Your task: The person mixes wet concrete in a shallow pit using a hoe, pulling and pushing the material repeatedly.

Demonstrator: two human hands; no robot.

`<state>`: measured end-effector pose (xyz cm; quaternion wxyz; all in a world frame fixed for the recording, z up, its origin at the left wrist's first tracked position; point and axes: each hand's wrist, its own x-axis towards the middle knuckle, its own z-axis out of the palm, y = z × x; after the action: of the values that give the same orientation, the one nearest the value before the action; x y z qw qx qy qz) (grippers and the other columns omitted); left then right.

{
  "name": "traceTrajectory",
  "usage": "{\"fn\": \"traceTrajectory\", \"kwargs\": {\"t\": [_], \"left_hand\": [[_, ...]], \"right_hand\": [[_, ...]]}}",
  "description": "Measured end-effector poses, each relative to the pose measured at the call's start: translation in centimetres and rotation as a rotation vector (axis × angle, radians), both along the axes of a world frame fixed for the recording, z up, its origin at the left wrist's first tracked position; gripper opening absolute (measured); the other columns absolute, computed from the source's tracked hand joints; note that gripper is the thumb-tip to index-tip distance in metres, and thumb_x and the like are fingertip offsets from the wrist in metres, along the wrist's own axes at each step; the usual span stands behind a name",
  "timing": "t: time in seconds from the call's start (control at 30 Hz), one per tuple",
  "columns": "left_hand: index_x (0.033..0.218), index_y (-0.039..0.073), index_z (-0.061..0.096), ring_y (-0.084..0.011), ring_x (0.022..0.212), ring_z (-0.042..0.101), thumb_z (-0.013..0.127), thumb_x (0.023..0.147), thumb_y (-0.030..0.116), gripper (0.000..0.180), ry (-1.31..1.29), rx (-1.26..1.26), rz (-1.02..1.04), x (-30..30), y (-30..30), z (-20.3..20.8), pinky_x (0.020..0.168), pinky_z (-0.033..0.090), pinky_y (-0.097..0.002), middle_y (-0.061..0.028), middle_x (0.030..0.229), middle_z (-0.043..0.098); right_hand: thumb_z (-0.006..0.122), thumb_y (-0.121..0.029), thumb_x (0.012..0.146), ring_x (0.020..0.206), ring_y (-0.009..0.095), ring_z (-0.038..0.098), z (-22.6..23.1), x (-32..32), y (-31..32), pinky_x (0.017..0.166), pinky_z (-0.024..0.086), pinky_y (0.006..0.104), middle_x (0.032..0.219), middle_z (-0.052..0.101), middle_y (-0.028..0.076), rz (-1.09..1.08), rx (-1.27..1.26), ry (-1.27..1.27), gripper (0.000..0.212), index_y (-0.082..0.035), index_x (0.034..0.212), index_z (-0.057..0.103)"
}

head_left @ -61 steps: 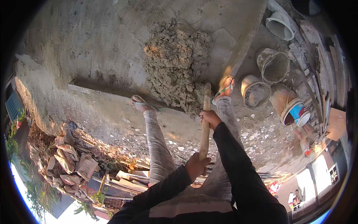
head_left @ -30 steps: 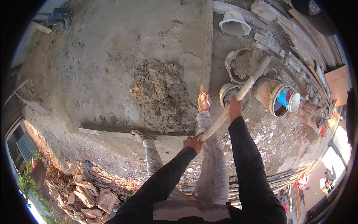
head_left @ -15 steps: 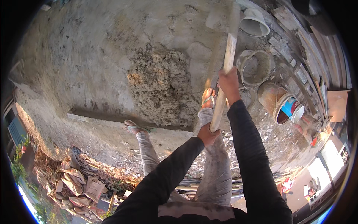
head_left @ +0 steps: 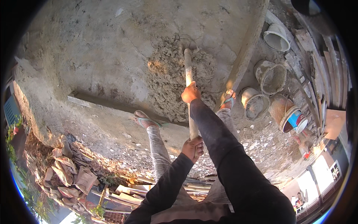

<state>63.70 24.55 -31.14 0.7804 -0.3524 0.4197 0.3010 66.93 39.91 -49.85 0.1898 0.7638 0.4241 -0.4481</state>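
With both hands I hold a hoe by its long pale wooden handle (head_left: 189, 67). My left hand (head_left: 192, 148) is closed round the lower end, close to my legs. Farther up the shaft my right hand (head_left: 191, 92) is wrapped round it. The hoe's far end reaches into a heap of wet grey mortar (head_left: 164, 82), where its blade is mostly hidden. The heap lies on a flat, mortar-smeared slab (head_left: 93, 44). My sandalled feet stand at the slab's near edge, left and right of the handle.
A low board (head_left: 100, 108) edges the slab on the near left; a longer beam (head_left: 248, 48) runs along its right. Several mortar-caked buckets (head_left: 276, 39) stand beyond that beam, beside stacked planks (head_left: 337, 71). Crumpled paper sacks (head_left: 85, 179) lie lower left. Rubble (head_left: 261, 143) covers the ground.
The hoe has swung left and down from the right side, its far end now in the mortar heap. Both hands moved left with it, and the view shifted slightly.
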Motion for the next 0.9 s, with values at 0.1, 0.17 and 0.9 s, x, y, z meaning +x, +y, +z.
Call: {"fn": "traceTrajectory", "kwargs": {"t": [0.1, 0.17, 0.9], "left_hand": [[0.088, 0.010, 0.051, -0.0065, 0.052, 0.045, 0.064, 0.090, 0.013, 0.013, 0.129, -0.055, -0.219, 0.3, 3.6, 6.9, 0.045, 0.039, -0.0247, 0.0039, 0.068, 0.047], [0.092, 0.007, 0.051, -0.0082, 0.053, 0.047, 0.063, 0.091, 0.014, 0.014, 0.259, 0.007, -0.312, 2.4, 5.6, 11.4, 0.048, 0.042, -0.0258, 0.0014, 0.069, 0.047], [0.144, 0.002, 0.032, -0.0162, 0.073, 0.058, 0.063, 0.093, 0.023, 0.063, -0.150, 0.693, -1.016, 20.3, 6.2, 24.3, 0.061, 0.052, -0.0332, -0.0086, 0.094, 0.056]], "right_hand": [[0.057, -0.015, 0.091, 0.079, 0.030, 0.069, 2.8, 2.9, 0.1, 0.065, 0.055, 0.0412, 0.086, 0.067, 0.018, -0.178, -0.112, 0.280, 0.030, 0.004, 0.114, 0.050], [0.058, -0.012, 0.091, 0.059, 0.023, 0.065, 8.4, 4.5, 2.1, 0.051, 0.051, 0.0377, 0.066, 0.062, 0.012, -0.393, -0.217, 0.500, 0.015, 0.002, 0.097, 0.058], [0.063, -0.017, 0.091, 0.057, 0.012, 0.053, 31.8, 40.0, 0.4, 0.049, 0.047, 0.0269, 0.075, 0.055, 0.003, -1.147, 0.404, 0.342, 0.016, -0.005, 0.098, 0.057]]}}
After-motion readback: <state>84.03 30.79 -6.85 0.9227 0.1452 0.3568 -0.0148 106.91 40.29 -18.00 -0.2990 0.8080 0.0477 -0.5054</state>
